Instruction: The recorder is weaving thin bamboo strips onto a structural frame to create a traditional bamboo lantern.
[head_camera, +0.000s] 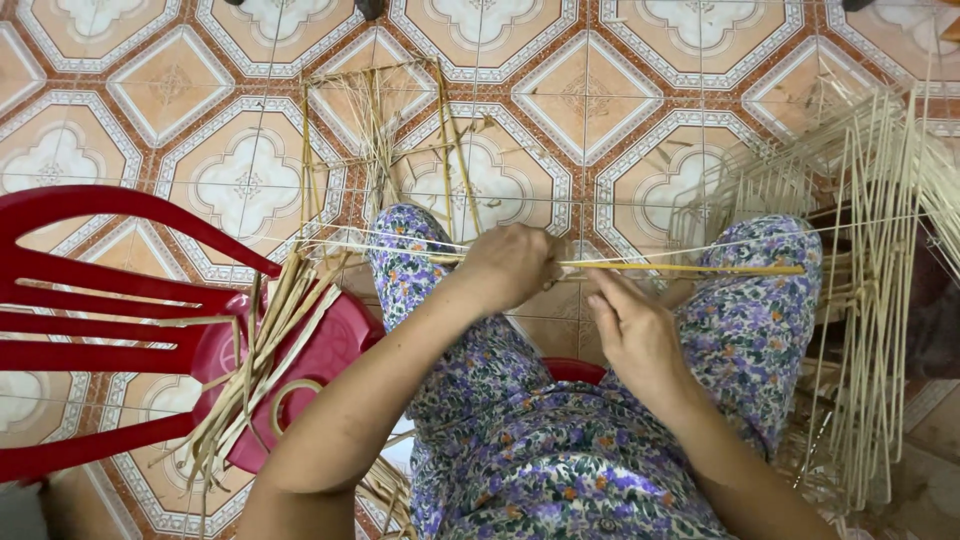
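My left hand (507, 265) is closed around a long thin bamboo stick (690, 268) that lies crosswise over my knees. My right hand (630, 330) touches the same stick from below, with its fingers pinching it just right of the left hand. A pale thin strip (380, 243) runs along the stick and out to the left. Both knees are covered by flowered cloth (750, 310).
A red plastic chair (110, 330) lies on its side at the left, with a bundle of flat pale strips (270, 340) on it. Stick frames stand stacked at the right (880, 250). Another stick frame (375, 140) lies on the patterned tile floor ahead.
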